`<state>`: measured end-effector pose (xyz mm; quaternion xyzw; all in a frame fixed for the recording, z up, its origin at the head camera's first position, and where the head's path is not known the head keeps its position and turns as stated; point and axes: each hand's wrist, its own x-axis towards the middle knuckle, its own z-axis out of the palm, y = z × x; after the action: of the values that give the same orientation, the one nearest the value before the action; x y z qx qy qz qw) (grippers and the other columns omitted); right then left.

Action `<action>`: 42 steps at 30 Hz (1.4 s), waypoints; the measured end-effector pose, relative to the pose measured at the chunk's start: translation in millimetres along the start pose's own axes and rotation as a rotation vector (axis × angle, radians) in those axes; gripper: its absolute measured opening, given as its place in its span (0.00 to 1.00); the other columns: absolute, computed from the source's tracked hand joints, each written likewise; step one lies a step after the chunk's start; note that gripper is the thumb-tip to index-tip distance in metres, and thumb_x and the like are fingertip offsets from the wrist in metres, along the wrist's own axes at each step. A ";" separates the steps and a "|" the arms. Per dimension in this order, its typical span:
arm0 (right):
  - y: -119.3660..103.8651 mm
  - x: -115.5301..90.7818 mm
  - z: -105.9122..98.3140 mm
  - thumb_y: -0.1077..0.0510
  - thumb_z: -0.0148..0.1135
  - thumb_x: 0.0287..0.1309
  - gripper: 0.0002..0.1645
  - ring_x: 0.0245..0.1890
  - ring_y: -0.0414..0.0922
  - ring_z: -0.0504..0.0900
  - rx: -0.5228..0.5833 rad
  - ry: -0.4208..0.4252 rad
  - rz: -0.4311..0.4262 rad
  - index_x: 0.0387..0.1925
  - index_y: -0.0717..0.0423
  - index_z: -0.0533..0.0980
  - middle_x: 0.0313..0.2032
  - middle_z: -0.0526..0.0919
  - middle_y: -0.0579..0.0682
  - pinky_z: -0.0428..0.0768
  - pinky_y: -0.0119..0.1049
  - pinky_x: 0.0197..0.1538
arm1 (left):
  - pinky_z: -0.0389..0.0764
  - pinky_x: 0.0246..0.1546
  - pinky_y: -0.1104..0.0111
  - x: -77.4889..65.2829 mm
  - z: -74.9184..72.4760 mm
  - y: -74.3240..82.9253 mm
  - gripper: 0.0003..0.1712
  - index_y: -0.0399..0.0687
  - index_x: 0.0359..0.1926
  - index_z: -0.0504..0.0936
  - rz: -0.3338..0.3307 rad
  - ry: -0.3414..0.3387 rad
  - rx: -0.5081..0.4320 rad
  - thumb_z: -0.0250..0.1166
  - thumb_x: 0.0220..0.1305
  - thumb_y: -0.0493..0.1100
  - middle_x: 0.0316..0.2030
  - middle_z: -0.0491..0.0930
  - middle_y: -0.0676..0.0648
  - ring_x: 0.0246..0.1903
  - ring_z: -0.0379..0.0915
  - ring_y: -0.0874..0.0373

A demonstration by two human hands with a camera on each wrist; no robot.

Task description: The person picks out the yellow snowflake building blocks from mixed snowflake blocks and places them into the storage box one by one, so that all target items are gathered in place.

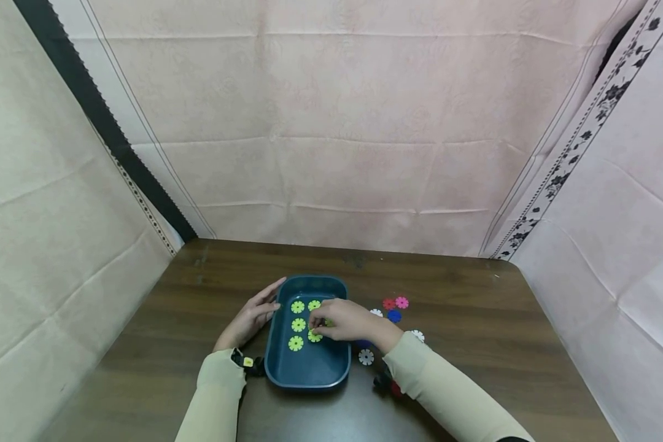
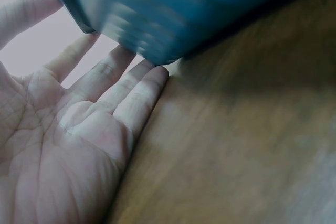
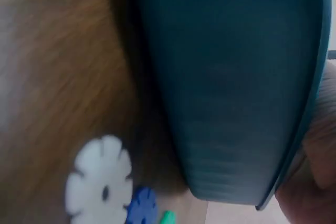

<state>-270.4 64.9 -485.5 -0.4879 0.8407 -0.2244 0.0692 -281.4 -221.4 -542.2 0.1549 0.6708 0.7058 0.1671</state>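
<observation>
A dark blue rectangular tray (image 1: 308, 371) lies on the table, holding several yellow-green notched plastic discs (image 1: 298, 306) set out in rows. My left hand (image 1: 256, 314) touches the tray's left side with its fingers extended; in the left wrist view, the fingertips meet the outside of the tray wall (image 2: 142, 14). Over the tray, my right hand (image 1: 339, 320) has its fingers curled down and pinches a yellow-green disc (image 1: 314, 336) by its edge. That hand covers part of the tray's right half. Its fingertips are hidden behind the tray wall (image 3: 236, 77) in the right wrist view.
Right of the tray lie loose notched discs: red (image 1: 389, 304), pink (image 1: 401, 302), blue (image 1: 395, 315) and white (image 1: 366, 356), some partly under the right forearm. A green piece (image 3: 168, 217) shows in the right wrist view. Cloth walls (image 1: 337, 123) surround the wooden table (image 1: 453, 294).
</observation>
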 end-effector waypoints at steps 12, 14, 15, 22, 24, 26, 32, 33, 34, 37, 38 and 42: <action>2.2 1.7 0.8 0.52 0.63 0.69 0.14 0.55 0.36 0.79 -0.012 0.030 -0.035 0.53 0.49 0.82 0.52 0.83 0.39 0.77 0.35 0.59 | 0.59 0.70 0.49 -0.9 1.2 1.8 0.34 0.64 0.78 0.59 -0.013 0.009 0.006 0.54 0.75 0.40 0.78 0.50 0.50 0.75 0.48 0.48; 3.1 -0.4 -2.3 0.53 0.63 0.69 0.15 0.54 0.36 0.80 0.052 0.070 -0.052 0.54 0.51 0.82 0.51 0.84 0.41 0.78 0.37 0.58 | 0.58 0.71 0.49 -0.9 1.1 1.3 0.34 0.64 0.78 0.59 -0.012 0.009 0.007 0.54 0.75 0.40 0.78 0.50 0.49 0.76 0.47 0.48; 3.1 -2.0 -4.3 0.54 0.63 0.69 0.15 0.53 0.36 0.80 0.082 0.094 -0.064 0.54 0.52 0.82 0.51 0.84 0.42 0.79 0.38 0.57 | 0.58 0.71 0.48 -0.8 1.4 1.5 0.34 0.64 0.78 0.59 -0.015 0.010 0.006 0.54 0.75 0.40 0.78 0.50 0.49 0.76 0.47 0.48; 0.8 -15.6 -18.0 0.58 0.68 0.64 0.13 0.47 0.43 0.83 0.208 0.336 -0.187 0.50 0.53 0.81 0.46 0.86 0.48 0.82 0.34 0.51 | 0.61 0.70 0.51 0.2 2.1 1.9 0.34 0.65 0.77 0.61 -0.015 0.014 -0.003 0.55 0.75 0.40 0.77 0.52 0.50 0.75 0.49 0.48; -1.6 -20.5 -20.4 0.60 0.70 0.62 0.14 0.45 0.45 0.84 0.217 0.395 -0.215 0.49 0.54 0.81 0.45 0.86 0.50 0.82 0.33 0.50 | 0.63 0.69 0.54 0.1 1.5 1.5 0.34 0.65 0.77 0.61 -0.012 0.014 -0.006 0.55 0.75 0.40 0.77 0.53 0.49 0.74 0.52 0.47; -3.0 -24.8 -20.7 0.61 0.71 0.59 0.15 0.44 0.45 0.83 0.215 0.443 -0.231 0.48 0.54 0.80 0.44 0.86 0.50 0.82 0.34 0.48 | 0.65 0.68 0.56 -0.1 1.0 1.3 0.34 0.64 0.77 0.60 -0.007 0.013 -0.006 0.55 0.75 0.39 0.77 0.54 0.49 0.74 0.53 0.47; -2.5 -35.9 -17.1 0.61 0.74 0.55 0.18 0.45 0.43 0.82 0.233 0.503 -0.246 0.48 0.56 0.80 0.44 0.86 0.50 0.83 0.43 0.48 | 0.63 0.69 0.55 -1.5 -0.3 0.9 0.34 0.65 0.77 0.61 -0.015 0.021 0.000 0.56 0.74 0.40 0.77 0.53 0.50 0.74 0.53 0.49; -2.4 -37.4 -16.4 0.60 0.74 0.55 0.18 0.45 0.42 0.82 0.239 0.505 -0.243 0.48 0.55 0.80 0.44 0.86 0.49 0.83 0.44 0.50 | 0.61 0.70 0.54 -1.6 -0.5 0.6 0.34 0.66 0.77 0.61 -0.019 0.022 -0.001 0.56 0.74 0.41 0.77 0.53 0.50 0.74 0.52 0.49; -2.2 -38.8 -15.7 0.59 0.74 0.55 0.18 0.46 0.42 0.82 0.242 0.508 -0.240 0.48 0.53 0.80 0.44 0.86 0.48 0.83 0.44 0.50 | 0.60 0.70 0.52 -1.7 -0.6 0.3 0.34 0.66 0.77 0.61 -0.021 0.023 -0.002 0.56 0.74 0.41 0.77 0.52 0.50 0.75 0.52 0.49; -1.4 -43.2 -13.4 0.60 0.74 0.55 0.19 0.46 0.42 0.83 0.256 0.523 -0.219 0.49 0.49 0.80 0.44 0.86 0.47 0.83 0.45 0.51 | 0.56 0.71 0.50 -1.5 -1.1 -0.7 0.34 0.66 0.77 0.61 -0.026 0.021 -0.009 0.56 0.75 0.40 0.77 0.52 0.50 0.75 0.49 0.49; -1.0 -44.7 -12.6 0.61 0.74 0.55 0.19 0.45 0.43 0.83 0.260 0.533 -0.213 0.49 0.49 0.80 0.44 0.86 0.47 0.83 0.46 0.51 | 0.56 0.72 0.49 -1.4 -1.2 -1.0 0.34 0.65 0.77 0.61 -0.027 0.018 -0.010 0.55 0.75 0.40 0.78 0.52 0.50 0.75 0.48 0.49; 1.9 -51.2 -10.5 0.66 0.74 0.54 0.19 0.44 0.46 0.85 0.270 0.568 -0.186 0.47 0.51 0.81 0.42 0.86 0.49 0.84 0.49 0.49 | 0.55 0.72 0.50 -0.7 -1.8 -0.6 0.34 0.64 0.77 0.60 -0.022 0.013 -0.003 0.55 0.75 0.40 0.78 0.51 0.49 0.76 0.47 0.49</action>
<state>-249.1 112.6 -482.2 -0.4669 0.7408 -0.4665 -0.1247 -281.6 -223.2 -542.9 0.1428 0.6723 0.7059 0.1710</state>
